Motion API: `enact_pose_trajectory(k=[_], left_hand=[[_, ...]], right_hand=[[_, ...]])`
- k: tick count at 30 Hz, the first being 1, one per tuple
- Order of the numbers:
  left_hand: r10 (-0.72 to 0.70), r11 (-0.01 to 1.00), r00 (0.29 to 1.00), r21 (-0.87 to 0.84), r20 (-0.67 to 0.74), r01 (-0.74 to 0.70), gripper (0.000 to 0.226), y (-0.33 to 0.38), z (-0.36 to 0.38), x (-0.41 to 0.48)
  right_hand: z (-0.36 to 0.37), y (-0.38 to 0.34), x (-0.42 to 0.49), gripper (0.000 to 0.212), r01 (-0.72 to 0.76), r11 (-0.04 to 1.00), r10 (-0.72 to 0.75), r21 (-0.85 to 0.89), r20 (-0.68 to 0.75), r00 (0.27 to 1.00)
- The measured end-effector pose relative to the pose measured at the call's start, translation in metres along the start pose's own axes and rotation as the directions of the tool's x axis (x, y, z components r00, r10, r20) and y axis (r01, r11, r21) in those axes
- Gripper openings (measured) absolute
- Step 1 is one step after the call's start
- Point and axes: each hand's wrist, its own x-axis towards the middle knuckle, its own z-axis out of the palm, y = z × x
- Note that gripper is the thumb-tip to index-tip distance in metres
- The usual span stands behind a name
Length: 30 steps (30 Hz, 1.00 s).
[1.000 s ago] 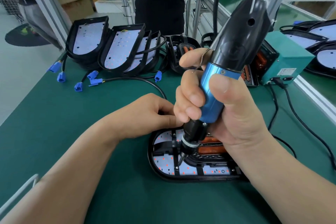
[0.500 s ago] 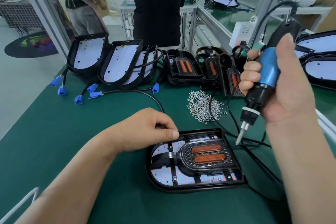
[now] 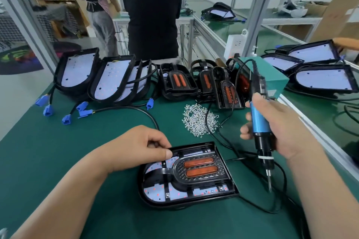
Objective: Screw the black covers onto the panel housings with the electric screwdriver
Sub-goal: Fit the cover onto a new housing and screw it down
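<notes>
Blue electric screwdriver: our right hand is gripping it, bit pointing down just right of the panel housing lying lengthwise left-right; our left hand is pinching its far rim.

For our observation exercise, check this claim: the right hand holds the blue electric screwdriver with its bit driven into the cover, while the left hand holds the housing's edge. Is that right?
Not quite. The head view shows the right hand holding the electric screwdriver clear of the cover, its bit in the air right of the housing. The left hand does hold the housing's edge.
</notes>
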Motion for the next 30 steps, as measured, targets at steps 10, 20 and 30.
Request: enact_pose_trajectory(k=[10, 20, 30], left_hand=[[-0.009, 1.0, 1.0, 0.017, 0.0, 0.009, 0.011, 0.001, -0.001, -0.001], [0.008, 0.986, 0.998, 0.168, -0.065, 0.003, 0.013, 0.008, 0.0, -0.003], [0.026, 0.958, 0.998, 0.287, -0.061, -0.008, 0.02, 0.013, -0.001, -0.004]], right_hand=[[-0.014, 0.016, 0.0, 0.06, 0.057, 0.43, -0.077, -0.901, 0.027, 0.997], [-0.02, 0.001, -0.007, 0.061, 0.148, 0.034, 0.019, -0.988, 0.149, 0.989], [-0.01, -0.02, 0.003, 0.081, 0.141, 0.13, -0.061, -0.981, 0.134, 0.989]])
